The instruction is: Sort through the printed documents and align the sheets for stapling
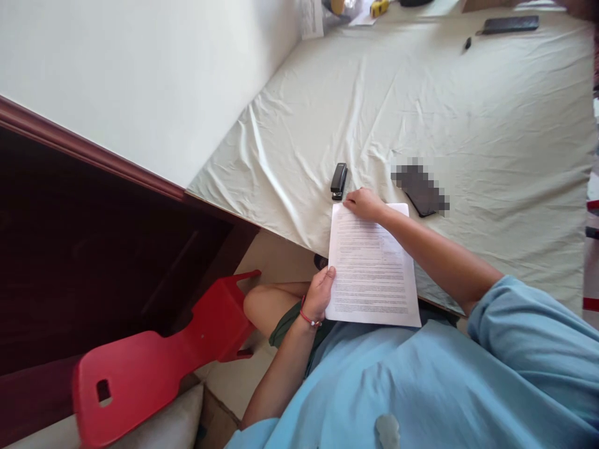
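Observation:
Printed sheets of paper (369,280) extend from the table edge over my lap, text side up. My left hand (321,293) is closed on their left edge, thumb on top and fingers underneath. At the top left corner, my right hand (364,204) has its fingers bent together on the paper, its forearm crossing the sheets' upper right. A black stapler (339,181) lies on the cloth just beyond that hand, close to the fingertips. To the right of the papers is a dark phone-like slab (421,190), partly blurred out.
A pale wrinkled cloth covers the table (435,93). At its far end are a dark case (510,25), a small black item (468,43) and a yellow tool (379,7). A white wall (140,75) borders the left side. A red plastic chair (135,368) stands at lower left.

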Demonstrator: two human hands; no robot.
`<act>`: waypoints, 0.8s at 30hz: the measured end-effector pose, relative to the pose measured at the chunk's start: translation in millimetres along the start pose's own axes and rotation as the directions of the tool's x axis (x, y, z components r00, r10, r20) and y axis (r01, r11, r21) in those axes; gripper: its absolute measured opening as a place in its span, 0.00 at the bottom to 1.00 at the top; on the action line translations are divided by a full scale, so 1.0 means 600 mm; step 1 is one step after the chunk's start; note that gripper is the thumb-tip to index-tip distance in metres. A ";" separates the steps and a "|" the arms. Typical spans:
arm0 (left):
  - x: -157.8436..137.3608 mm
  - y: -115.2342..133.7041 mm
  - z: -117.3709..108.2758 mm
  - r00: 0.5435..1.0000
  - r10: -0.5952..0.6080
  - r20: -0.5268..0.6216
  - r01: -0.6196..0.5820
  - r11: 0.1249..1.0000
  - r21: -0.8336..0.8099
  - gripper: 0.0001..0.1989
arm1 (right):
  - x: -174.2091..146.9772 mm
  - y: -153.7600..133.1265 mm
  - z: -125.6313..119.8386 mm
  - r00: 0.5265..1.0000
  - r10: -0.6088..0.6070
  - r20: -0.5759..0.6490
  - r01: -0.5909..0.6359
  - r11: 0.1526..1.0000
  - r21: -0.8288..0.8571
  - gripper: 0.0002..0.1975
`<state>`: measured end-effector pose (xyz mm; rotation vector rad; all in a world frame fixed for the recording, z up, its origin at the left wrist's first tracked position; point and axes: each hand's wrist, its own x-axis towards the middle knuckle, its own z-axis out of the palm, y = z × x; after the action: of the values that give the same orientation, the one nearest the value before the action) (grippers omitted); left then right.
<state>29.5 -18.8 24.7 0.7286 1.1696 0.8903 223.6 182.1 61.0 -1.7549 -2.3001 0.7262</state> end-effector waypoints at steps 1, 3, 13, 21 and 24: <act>0.001 -0.003 -0.001 1.000 0.009 -0.016 -0.009 1.000 0.008 0.31 | 0.007 -0.001 0.002 1.000 0.007 0.001 -0.007 1.000 -0.022 0.16; 0.002 -0.010 -0.006 0.997 0.040 -0.059 -0.037 0.998 0.055 0.30 | 0.023 -0.002 0.006 1.000 0.014 0.000 -0.014 0.999 -0.052 0.17; -0.004 -0.044 -0.016 0.976 0.101 -0.191 -0.048 0.964 0.262 0.29 | 0.050 -0.010 0.011 0.999 0.049 -0.018 -0.050 0.994 -0.099 0.19; 0.020 -0.013 -0.018 0.973 0.148 -0.180 -0.112 0.975 0.193 0.29 | 0.066 -0.001 0.007 0.994 0.098 -0.044 -0.102 0.990 -0.097 0.19; 0.028 -0.009 -0.019 0.976 0.149 -0.158 -0.120 0.977 0.175 0.28 | 0.065 0.005 0.006 0.991 0.108 -0.076 -0.114 0.991 -0.071 0.19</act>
<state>21.8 -6.3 9.5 0.8877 1.3703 0.9928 213.1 218.5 50.3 -1.9223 -2.2255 0.5907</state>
